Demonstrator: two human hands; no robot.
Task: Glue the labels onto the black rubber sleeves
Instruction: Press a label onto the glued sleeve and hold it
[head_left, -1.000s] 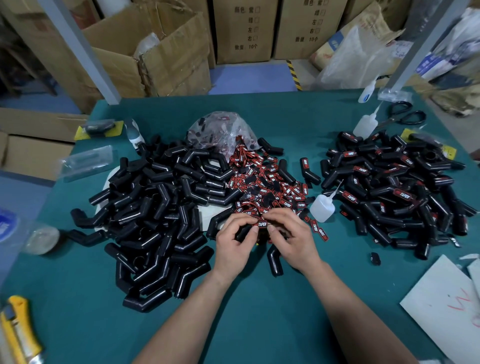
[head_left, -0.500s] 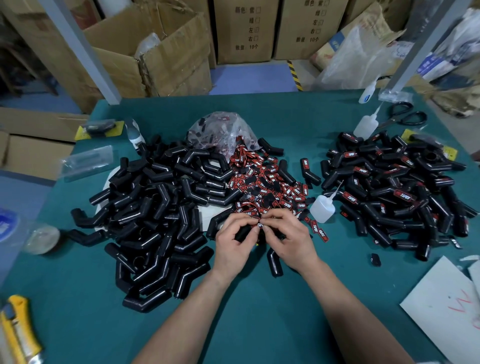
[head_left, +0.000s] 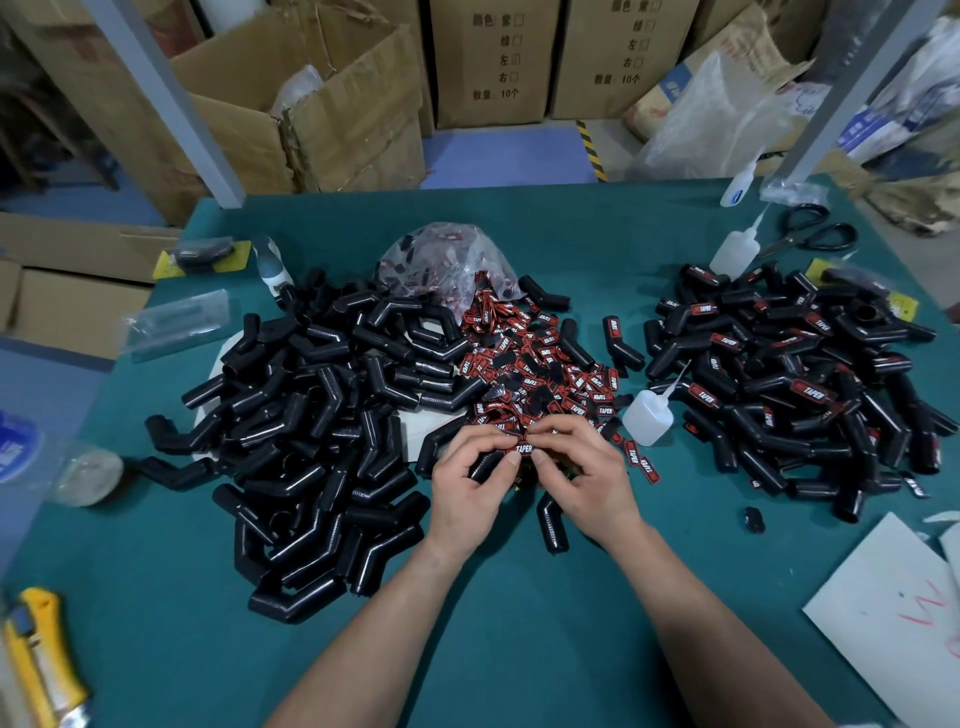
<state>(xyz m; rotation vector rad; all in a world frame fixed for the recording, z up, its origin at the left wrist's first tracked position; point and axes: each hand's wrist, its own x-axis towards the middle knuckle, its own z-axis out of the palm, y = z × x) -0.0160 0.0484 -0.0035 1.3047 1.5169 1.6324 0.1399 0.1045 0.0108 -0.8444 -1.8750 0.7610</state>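
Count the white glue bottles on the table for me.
3. One bottle stands just right of the label pile; a second sits beside the scissors; a third is at the far edge of the table. More may be buried under the sleeves.

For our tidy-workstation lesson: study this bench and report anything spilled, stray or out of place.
The labels seem to have spilled from the plastic bag into a loose heap mid-table, and a few stray ones lie apart beside the glue bottle. One small black piece sits alone on the green table.
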